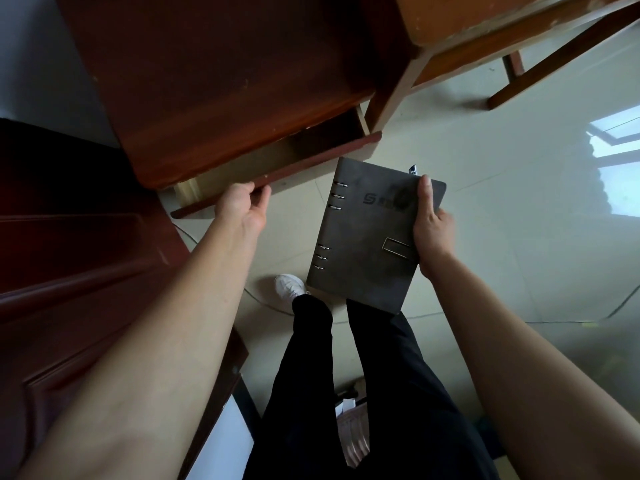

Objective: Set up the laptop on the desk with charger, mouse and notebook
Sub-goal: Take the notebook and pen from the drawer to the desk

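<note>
Notebook [374, 233], grey ring-bound, held in the air over the floor by right hand [431, 226], thumb across cover and fingers hidden beneath; a pen tip shows at its top edge. Left hand [242, 206] is curled on the front edge of the open drawer [277, 161], which looks empty. Step judged: notebook fetched; next, push drawer shut, carry notebook to desk.

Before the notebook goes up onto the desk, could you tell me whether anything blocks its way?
Nothing visible does. The right hand holds the notebook over bare floor, beside the open drawer gripped by the left hand; the desk top shown is bare.
</note>
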`<state>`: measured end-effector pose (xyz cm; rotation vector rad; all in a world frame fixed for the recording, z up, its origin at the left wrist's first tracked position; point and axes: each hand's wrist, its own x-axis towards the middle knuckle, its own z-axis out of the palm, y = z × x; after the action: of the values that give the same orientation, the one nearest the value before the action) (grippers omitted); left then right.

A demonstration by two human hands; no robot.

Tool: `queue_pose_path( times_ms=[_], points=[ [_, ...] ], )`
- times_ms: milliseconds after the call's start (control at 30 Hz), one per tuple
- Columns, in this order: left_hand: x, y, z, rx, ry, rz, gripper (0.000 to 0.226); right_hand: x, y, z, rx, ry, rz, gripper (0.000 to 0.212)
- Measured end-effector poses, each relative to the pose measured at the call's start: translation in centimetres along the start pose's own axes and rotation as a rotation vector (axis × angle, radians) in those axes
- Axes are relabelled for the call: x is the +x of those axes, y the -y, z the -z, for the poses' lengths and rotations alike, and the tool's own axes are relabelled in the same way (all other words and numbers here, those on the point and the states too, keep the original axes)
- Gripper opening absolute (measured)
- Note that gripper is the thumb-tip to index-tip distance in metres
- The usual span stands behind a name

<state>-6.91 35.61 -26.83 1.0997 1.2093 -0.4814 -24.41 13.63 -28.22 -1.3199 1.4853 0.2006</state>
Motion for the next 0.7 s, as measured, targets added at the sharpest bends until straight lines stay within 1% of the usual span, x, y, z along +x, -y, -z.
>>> queue_pose_path(
  times_ms=[67, 167, 200, 233, 300, 333, 400, 467, 533, 567, 600, 633, 667, 700],
  points=[
    [0.0, -1.0, -1.0, -0.014, 0.016, -0.003, 0.033, 0.3, 0.1, -0.3, -0.025, -0.009, 0.006, 0.095],
    [-0.3, -2.0, -2.1, -0.051, 0.045, -0.024, 0.017, 0.6, 0.3, -0.5, -0.038, 0.007, 0.026, 0.091],
    [-0.5, -2.3, -2.4, -0.070, 0.049, -0.027, 0.017, 0.8, 0.3, -0.5, -0.040, 0.017, 0.033, 0.092],
    [-0.5, -2.6, -2.6, -0.093, 0.049, -0.032, 0.021, 0.9, 0.4, -0.5, -0.048, 0.027, 0.039, 0.095],
    [-0.4, -3.3, -2.8, -0.137, 0.046, -0.029, 0.030, 1.0, 0.5, -0.5, -0.074, 0.042, 0.043, 0.108],
    [-0.5, -3.5, -3.1, -0.150, 0.064, -0.024, 0.030, 1.2, 0.6, -0.4, -0.085, 0.039, 0.051, 0.113],
    [-0.5, -3.8, -3.3, -0.169, 0.098, -0.020, 0.026, 1.3, 0.9, -0.4, -0.100, 0.033, 0.076, 0.116],
    [-0.4, -4.0, -3.3, -0.204, 0.138, -0.018, 0.030, 1.4, 1.0, -0.5, -0.104, 0.055, 0.085, 0.107],
    [0.2, -4.1, -3.0, -0.248, 0.195, -0.015, 0.039, 1.8, 0.9, -0.6, -0.088, 0.074, 0.114, 0.082],
    [0.5, -4.0, -2.7, -0.269, 0.239, -0.005, 0.047, 2.0, 0.8, -0.6, -0.062, 0.088, 0.129, 0.071],
    [0.8, -3.7, -2.4, -0.270, 0.284, 0.003, 0.057, 2.1, 0.7, -0.5, -0.041, 0.109, 0.139, 0.066],
    [0.8, -3.1, -1.9, -0.214, 0.317, -0.003, 0.065, 2.2, 0.6, -0.5, -0.033, 0.129, 0.137, 0.065],
    [0.6, -2.3, -1.5, -0.079, 0.334, -0.030, 0.064, 2.1, 0.4, -0.5, -0.031, 0.143, 0.131, 0.066],
    [0.2, -1.3, -1.0, 0.123, 0.331, -0.075, 0.055, 1.9, 0.3, -0.6, -0.023, 0.154, 0.125, 0.069]
  ],
)
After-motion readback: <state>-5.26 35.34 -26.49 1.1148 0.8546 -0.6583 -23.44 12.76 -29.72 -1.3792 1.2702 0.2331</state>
